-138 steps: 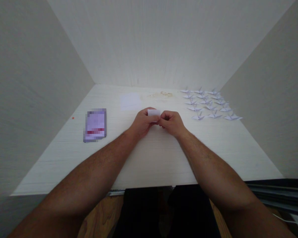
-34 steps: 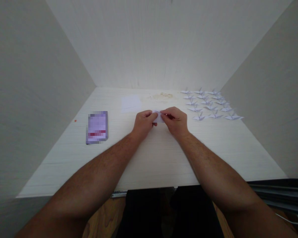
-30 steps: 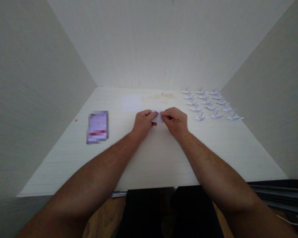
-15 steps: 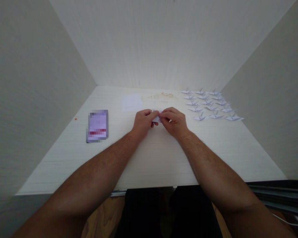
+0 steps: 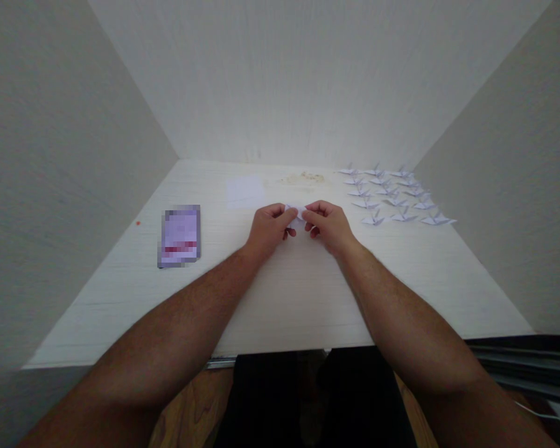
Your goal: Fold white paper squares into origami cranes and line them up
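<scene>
A small folded piece of white paper (image 5: pixel 299 210) is held just over the middle of the table, between my two hands. My left hand (image 5: pixel 273 225) pinches its left side, thumb on top. On the right side, my right hand (image 5: pixel 327 225) grips the paper between thumb and fingers. Both hands cover much of the paper, so its exact folded shape is hard to make out. To the right stand several white origami cranes (image 5: pixel 404 218) in rows, apart from my hands.
Flat white paper (image 5: pixel 245 190) lies behind my left hand. A purple, blurred-out packet or booklet (image 5: pixel 180 235) rests at the left, with a small orange speck (image 5: pixel 138 223) beyond it. Walls enclose the white table (image 5: pixel 298 298) at the back and sides. Brownish stains (image 5: pixel 308 178) mark its rear.
My right hand has shifted slightly right, away from the left, and its thumb and fingers have changed their hold on the folded paper. More of the paper shows between the hands.
</scene>
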`<action>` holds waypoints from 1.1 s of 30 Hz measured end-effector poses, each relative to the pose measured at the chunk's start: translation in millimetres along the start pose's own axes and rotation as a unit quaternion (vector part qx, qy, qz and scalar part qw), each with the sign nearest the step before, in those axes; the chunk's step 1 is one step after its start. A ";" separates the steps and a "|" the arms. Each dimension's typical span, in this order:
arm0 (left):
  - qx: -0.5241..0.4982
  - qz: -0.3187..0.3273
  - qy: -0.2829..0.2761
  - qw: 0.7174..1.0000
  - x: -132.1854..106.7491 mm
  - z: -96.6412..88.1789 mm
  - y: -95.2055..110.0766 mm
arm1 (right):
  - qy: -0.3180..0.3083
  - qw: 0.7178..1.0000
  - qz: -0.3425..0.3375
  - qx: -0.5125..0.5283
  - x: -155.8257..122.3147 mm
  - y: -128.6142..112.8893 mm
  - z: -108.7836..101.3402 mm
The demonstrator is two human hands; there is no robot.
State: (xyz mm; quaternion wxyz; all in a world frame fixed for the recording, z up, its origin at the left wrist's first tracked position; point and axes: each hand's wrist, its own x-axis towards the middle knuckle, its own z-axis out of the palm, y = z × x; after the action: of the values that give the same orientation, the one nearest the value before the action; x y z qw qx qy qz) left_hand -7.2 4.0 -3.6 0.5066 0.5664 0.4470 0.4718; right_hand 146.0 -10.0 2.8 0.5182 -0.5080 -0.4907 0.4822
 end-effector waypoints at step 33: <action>0.050 -0.011 0.023 0.998 -0.6 0.5 -0.5 | -0.026 0.999 -0.024 -0.027 2.0 7.3 -0.5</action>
State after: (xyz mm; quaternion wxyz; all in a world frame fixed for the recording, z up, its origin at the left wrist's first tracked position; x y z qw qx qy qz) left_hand -6.8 3.4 -4.2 0.4723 0.5749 0.4878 0.4566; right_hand 146.5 -7.9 -4.5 0.5029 -0.4973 -0.5284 0.4696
